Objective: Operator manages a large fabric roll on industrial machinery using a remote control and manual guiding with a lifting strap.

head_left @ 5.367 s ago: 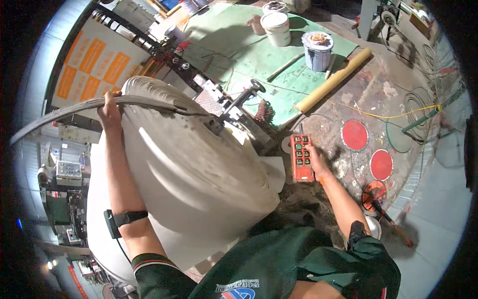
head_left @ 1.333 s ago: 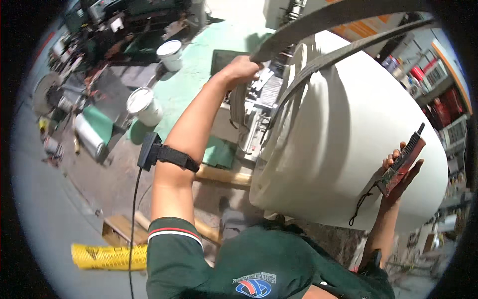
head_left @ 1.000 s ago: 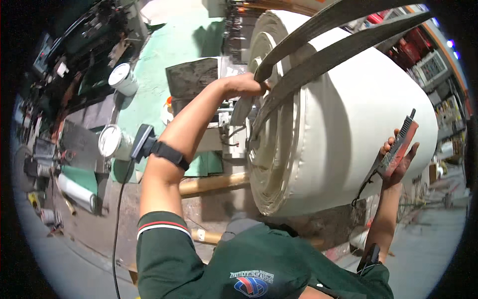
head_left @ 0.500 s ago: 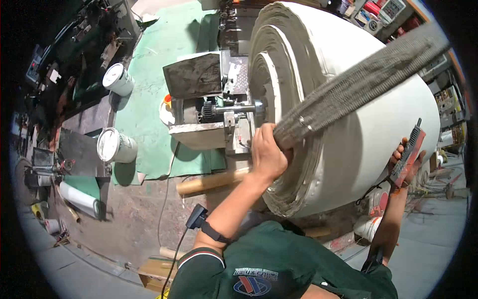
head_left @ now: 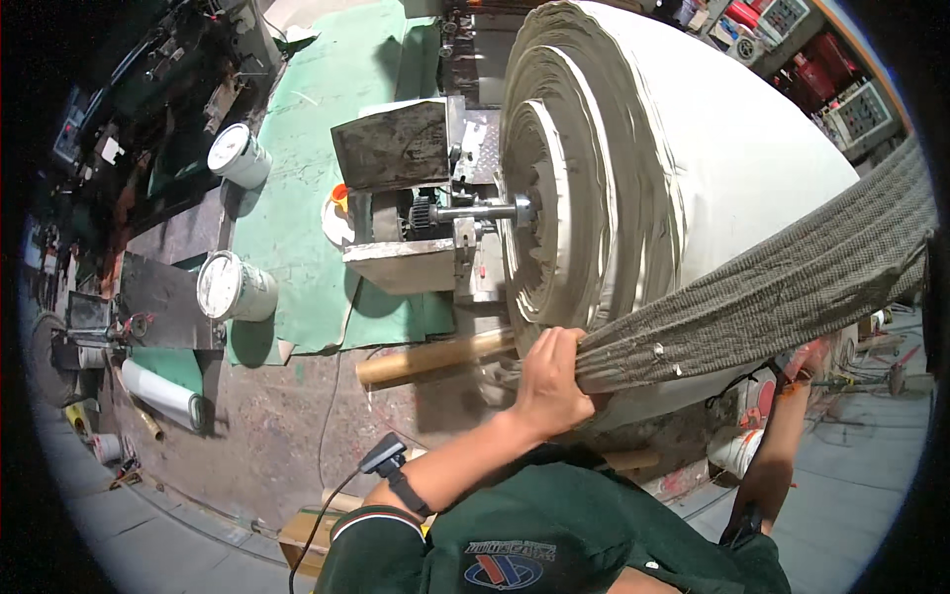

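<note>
My left hand (head_left: 554, 381) is closed round the near end of a long grey ribbed cloth strip (head_left: 752, 297). From my fist the strip sags and rises to the right edge of the view, passing in front of a big roll of white sheet material (head_left: 752, 119). My right hand (head_left: 795, 376) is low on the right, mostly hidden behind the strip. A red part of a hand-held thing (head_left: 809, 358) shows in it, with a black cord beside it; its black toothed-looking part is covered now.
The roll sits on a steel shaft (head_left: 480, 212) with a gear and metal guards (head_left: 396, 148). White buckets (head_left: 237, 287) stand on green sheeting at the left. A brown cardboard tube (head_left: 430, 361) lies below the roll. Another bucket (head_left: 730, 450) is near my right arm.
My left hand has moved down and right with the strip's end. The strip has swung lower, sagging, and now covers most of my right hand and the red and black thing.
</note>
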`<state>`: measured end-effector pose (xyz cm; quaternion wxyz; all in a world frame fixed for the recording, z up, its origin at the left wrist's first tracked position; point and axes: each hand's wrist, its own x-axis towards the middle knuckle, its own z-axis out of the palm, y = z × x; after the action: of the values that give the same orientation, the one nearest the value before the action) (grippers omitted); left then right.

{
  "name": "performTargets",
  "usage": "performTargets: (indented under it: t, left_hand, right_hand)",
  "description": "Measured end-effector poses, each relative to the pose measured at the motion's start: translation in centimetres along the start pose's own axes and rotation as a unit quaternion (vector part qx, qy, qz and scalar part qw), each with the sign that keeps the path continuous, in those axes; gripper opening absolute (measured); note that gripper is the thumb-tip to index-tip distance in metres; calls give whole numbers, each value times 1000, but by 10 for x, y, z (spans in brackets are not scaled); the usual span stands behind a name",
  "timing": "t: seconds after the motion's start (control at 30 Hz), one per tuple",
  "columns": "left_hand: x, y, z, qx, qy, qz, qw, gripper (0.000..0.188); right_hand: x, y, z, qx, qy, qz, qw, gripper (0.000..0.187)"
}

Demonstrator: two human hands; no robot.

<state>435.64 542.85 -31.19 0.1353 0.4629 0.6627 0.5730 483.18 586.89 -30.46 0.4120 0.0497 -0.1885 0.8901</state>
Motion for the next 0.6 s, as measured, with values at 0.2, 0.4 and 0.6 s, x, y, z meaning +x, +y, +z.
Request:
performTargets:
  t: [0.2,0.4,0.6]
  left_hand:
    - [-12,-9,16,13,14,-12,1000,46]
    - [-8,-8,28,22,-42,-29,998,44]
    - [-16,-3,20,71,23,-53,996,21]
  right_hand:
    - [38,90,44,87,30,154,984,51]
    - [34,215,163,-299,62,-15,952,63]
    - [24,240,160,-461,121,0,879,52]
